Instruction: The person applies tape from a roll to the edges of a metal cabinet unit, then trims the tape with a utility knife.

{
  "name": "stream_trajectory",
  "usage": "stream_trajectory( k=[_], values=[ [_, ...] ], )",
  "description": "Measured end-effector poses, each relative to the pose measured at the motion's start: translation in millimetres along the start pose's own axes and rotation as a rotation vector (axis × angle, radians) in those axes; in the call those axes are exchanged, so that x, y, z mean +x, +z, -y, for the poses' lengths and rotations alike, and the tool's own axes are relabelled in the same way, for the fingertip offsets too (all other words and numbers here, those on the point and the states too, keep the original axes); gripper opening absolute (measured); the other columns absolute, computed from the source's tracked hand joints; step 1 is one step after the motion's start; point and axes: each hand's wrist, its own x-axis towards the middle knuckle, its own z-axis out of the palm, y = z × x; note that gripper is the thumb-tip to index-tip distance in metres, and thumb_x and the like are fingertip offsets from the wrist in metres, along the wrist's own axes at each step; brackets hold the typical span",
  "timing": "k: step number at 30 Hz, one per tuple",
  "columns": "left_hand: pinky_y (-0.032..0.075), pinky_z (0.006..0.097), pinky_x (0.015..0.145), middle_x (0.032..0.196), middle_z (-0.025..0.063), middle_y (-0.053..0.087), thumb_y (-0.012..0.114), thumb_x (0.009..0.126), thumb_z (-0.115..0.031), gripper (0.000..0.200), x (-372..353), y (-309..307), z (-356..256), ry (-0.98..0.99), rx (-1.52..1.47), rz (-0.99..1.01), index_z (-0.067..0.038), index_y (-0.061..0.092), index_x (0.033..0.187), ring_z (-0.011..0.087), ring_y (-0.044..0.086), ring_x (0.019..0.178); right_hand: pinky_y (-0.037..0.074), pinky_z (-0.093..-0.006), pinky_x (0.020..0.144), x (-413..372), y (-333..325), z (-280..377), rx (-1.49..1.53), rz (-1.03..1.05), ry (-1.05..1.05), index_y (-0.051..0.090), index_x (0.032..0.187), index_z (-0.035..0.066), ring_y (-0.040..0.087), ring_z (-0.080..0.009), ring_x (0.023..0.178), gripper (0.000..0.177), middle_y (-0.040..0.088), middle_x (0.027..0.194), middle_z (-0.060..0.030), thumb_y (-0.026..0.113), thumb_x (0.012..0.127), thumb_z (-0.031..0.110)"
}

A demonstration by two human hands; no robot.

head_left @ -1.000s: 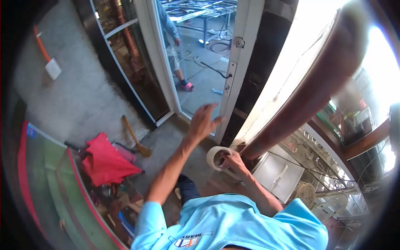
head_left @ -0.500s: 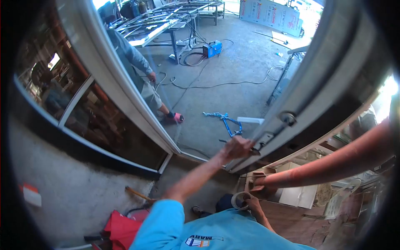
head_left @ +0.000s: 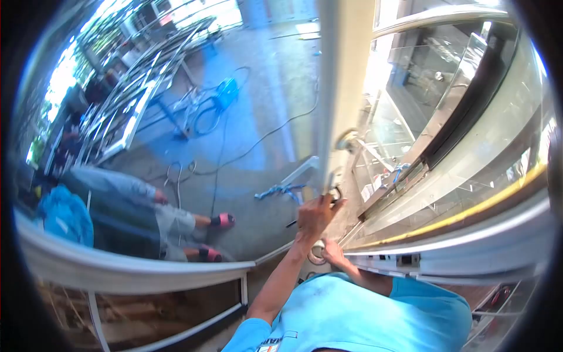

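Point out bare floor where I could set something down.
Bare floor shows between the long cable and the blue tangle. It's crowded around the metal frames and where the left hand meets the door handle.

- Blue strap or chain (head_left: 284, 190), blurred, on the floor just left of the left hand's fingers (head_left: 322, 203)
- Long dark cable (head_left: 267, 139), on the floor above and left of the fingers
- Blue boxy machine (head_left: 227, 94), farther up and left of them
- Metal frames (head_left: 139, 114), well apart, upper left of the fingers
- Another person (head_left: 126, 205) in pink footwear (head_left: 223, 219), left of the fingers
- Bright blue bundle (head_left: 65, 217), at far left
- Yellow strip (head_left: 457, 222), right of the fingers
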Motion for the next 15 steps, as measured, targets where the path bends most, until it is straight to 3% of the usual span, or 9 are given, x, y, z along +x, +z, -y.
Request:
stream_trajectory(
  k=[1,5,7,11,12,13,15],
  values=[
    [0.045,0.0361,0.042,0.057,0.0044,0.054,0.06,0.086,-0.053,0.041,16,6,13,0.026,-0.022,0.002,-0.013,0.058,0.076,0.0225,0.058,0.046,0.046,-0.0482,0.09,2,14,-11,-0.015,-0.106,-0.048,0.05,0.13,0.01,0.058,-0.0412,0.105,0.055,0.061,0.108,-0.0254,0.057,0.075,0.013],
    [0.047,0.0386,0.044,0.063,0.0069,0.062,0.058,0.089,-0.05,0.039,66,24,76,-0.259,0.092,0.146,-0.013,0.059,0.077,0.0267,0.062,0.05,0.045,-0.048,0.09,-6,14,-23,0.084,-0.134,0.063,0.05,0.128,0.008,0.056,-0.0421,0.105,0.055,0.059,0.11,-0.0268,0.053,0.074,0.01],
    [0.047,0.0397,0.047,0.067,0.0071,0.065,0.058,0.09,-0.047,0.036,85,33,113,-0.335,0.009,0.136,-0.013,0.06,0.08,0.0284,0.064,0.055,0.046,-0.0503,0.084,-6,15,-34,0.182,-0.178,0.232,0.052,0.124,0.009,0.057,-0.0439,0.096,0.05,0.058,0.103,-0.0257,0.055,0.074,0.011],
    [0.05,0.0375,0.056,0.08,0.0081,0.067,0.067,0.086,-0.037,0.028,118,39,165,-0.347,-0.051,-0.132,-0.013,0.062,0.098,0.0274,0.066,0.065,0.046,-0.044,0.091,7,18,-49,0.367,-0.478,0.22,0.055,0.123,0.004,0.056,-0.0434,0.106,0.053,0.06,0.108,-0.0276,0.053,0.07,0.006],
    [0.051,0.0361,0.059,0.086,0.0084,0.065,0.069,0.085,-0.029,0.023,125,33,172,-0.493,-0.131,-0.018,-0.012,0.062,0.1,0.0251,0.066,0.069,0.044,-0.0416,0.095,10,19,-52,0.404,-0.499,0.396,0.055,0.123,0.002,0.056,-0.0423,0.109,0.053,0.061,0.112,-0.0278,0.05,0.07,0.002],
    [0.051,0.0361,0.059,0.086,0.0084,0.065,0.069,0.085,-0.029,0.023,124,33,185,-0.484,-0.145,0.015,-0.012,0.062,0.1,0.0251,0.066,0.069,0.045,-0.0408,0.094,9,21,-52,0.475,-0.602,0.455,0.055,0.122,-0.001,0.058,-0.0409,0.107,0.051,0.062,0.111,-0.0259,0.047,0.072,-0.001],
    [0.051,0.0355,0.062,0.085,0.0081,0.064,0.068,0.086,-0.018,0.017,135,37,211,-0.44,-0.189,-0.105,-0.009,0.061,0.098,0.0237,0.065,0.07,0.046,-0.0395,0.093,18,37,-69,0.591,-0.799,0.663,0.055,0.121,-0.005,0.06,-0.0389,0.106,0.049,0.063,0.11,-0.0238,0.048,0.072,0.0]
  ],
)
